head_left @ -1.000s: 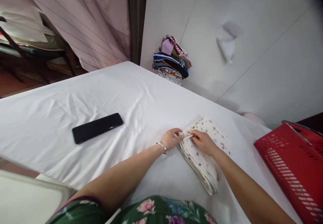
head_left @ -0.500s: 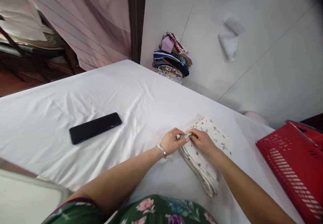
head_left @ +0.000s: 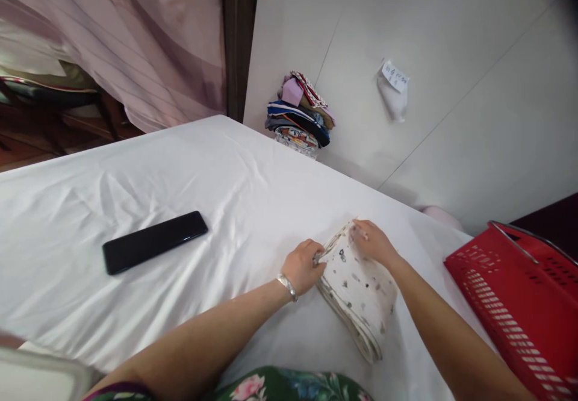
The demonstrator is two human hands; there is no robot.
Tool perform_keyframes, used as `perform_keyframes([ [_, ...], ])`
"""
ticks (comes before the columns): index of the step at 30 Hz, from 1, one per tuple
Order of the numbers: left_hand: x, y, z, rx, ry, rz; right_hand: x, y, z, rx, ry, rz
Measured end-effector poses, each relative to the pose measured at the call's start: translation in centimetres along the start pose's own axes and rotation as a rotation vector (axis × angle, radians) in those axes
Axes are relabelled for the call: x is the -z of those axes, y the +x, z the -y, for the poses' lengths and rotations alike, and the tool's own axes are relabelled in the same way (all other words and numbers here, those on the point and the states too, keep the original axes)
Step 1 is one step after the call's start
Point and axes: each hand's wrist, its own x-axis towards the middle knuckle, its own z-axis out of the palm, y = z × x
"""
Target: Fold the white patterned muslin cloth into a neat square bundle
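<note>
A white cloth with small grey and brown printed motifs (head_left: 356,286) lies folded in several layers on the white-covered surface. My left hand (head_left: 304,267), with a silver bangle at the wrist, is closed on its left edge, thumb on top. At the cloth's far corner is my right hand (head_left: 372,241), its fingers curled over the edge and partly hidden. The layered left side of the cloth faces my body at a slant.
A black phone (head_left: 156,241) lies on the rumpled white sheet (head_left: 244,196) at left. To the right stands a red plastic basket (head_left: 519,286) with a metal handle. Beyond the far edge are stacked folded clothes (head_left: 300,115) and, on the floor, a white packet with a paper label (head_left: 392,91).
My right hand has moved from beside my left hand out to the cloth's far corner. The cloth's right part now lies folded over, making it narrower. The view has shifted slightly.
</note>
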Motion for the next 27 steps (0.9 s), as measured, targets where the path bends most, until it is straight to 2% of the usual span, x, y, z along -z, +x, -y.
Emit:
perform_keyframes([
  [3,-0.1,0.0,-0.1,-0.009,-0.048,-0.021,0.6,1.7,-3.4,-0.254,0.08,-0.062],
  [5,-0.1,0.0,-0.1,0.004,-0.08,-0.012,0.7,2.7,-4.9,-0.334,0.119,-0.035],
  [9,-0.2,0.0,0.3,0.042,-0.106,0.014,0.6,4.0,-6.0,-0.358,0.186,0.019],
  [14,0.0,0.2,0.5,0.096,-0.133,0.029,0.5,4.8,-6.3,-0.372,0.218,0.001],
  [17,0.3,0.0,-0.1,0.092,-0.181,0.019,0.9,4.7,-6.2,-0.376,0.249,0.006],
  [20,0.3,-0.4,-1.2,0.086,-0.292,-0.002,2.3,4.1,-6.3,-0.391,0.293,-0.013],
  [24,-0.6,-0.4,-1.3,0.224,-0.53,0.073,3.9,3.4,-6.7,-0.417,0.418,0.028],
  [27,-1.3,0.3,-0.1,0.348,-0.571,0.081,3.1,3.7,-6.9,-0.437,0.383,0.038],
])
